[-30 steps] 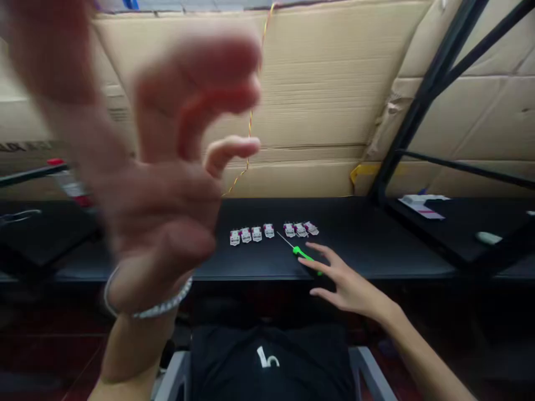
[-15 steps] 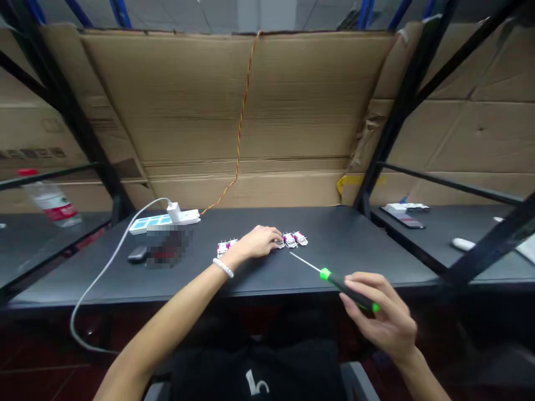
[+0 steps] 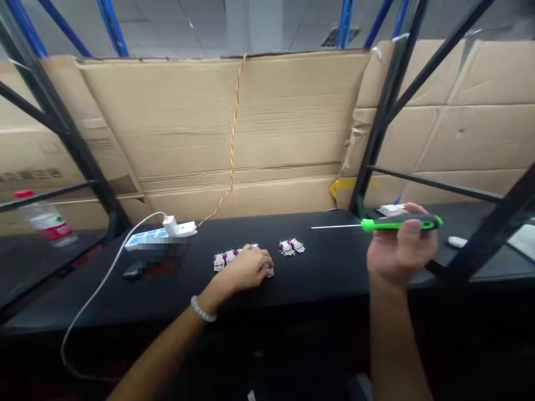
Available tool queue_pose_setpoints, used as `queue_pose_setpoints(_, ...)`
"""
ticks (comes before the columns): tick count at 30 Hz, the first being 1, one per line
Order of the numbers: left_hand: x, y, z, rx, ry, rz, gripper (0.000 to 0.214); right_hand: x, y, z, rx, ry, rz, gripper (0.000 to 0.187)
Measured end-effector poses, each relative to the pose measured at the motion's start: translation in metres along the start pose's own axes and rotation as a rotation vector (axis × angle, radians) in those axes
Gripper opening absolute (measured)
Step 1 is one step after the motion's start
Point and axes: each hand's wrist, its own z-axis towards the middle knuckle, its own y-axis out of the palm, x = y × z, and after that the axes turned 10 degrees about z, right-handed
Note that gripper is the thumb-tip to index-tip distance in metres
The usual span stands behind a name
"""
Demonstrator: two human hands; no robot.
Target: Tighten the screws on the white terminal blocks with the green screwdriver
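Note:
My right hand (image 3: 399, 250) is raised above the black table (image 3: 334, 267) and closed around a green-and-black screwdriver (image 3: 397, 224); its thin shaft points left, level. My left hand (image 3: 246, 267) rests on the table with fingers curled over one small white-and-magenta part (image 3: 268, 271). Two more such parts (image 3: 223, 259) lie just left of that hand. Another two (image 3: 291, 246) lie to its right, apart from it.
A white power strip (image 3: 159, 234) with a plugged adapter and white cable lies at the left, a dark object beside it. Cardboard sheets (image 3: 234, 128) wall the back, with a twisted wire hanging down. Black rack struts frame both sides. A water bottle (image 3: 45, 220) stands far left.
My left hand came down from in front of the camera onto the row of parts and drew one toward me. My right hand picked the screwdriver off the table and lifted it level.

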Motion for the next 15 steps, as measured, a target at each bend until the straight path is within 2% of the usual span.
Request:
queue_pose_setpoints(4, 0.003, 0.005, 0.034, 0.009, -0.049, 0.034, 0.016, 0.02, -0.016, -0.006, 0.053, 0.067, 0.036, 0.043)
queue_pose_setpoints(8, 0.004, 0.018, 0.061, 0.026, -0.114, 0.056, 0.013, 0.026, -0.028, -0.002, 0.083, 0.114, 0.05, 0.041)
queue_pose_setpoints(15, 0.007, 0.029, 0.071, 0.02, -0.13, 0.056, 0.015, 0.025, -0.03, 0.008, 0.02, 0.12, 0.009, 0.037)
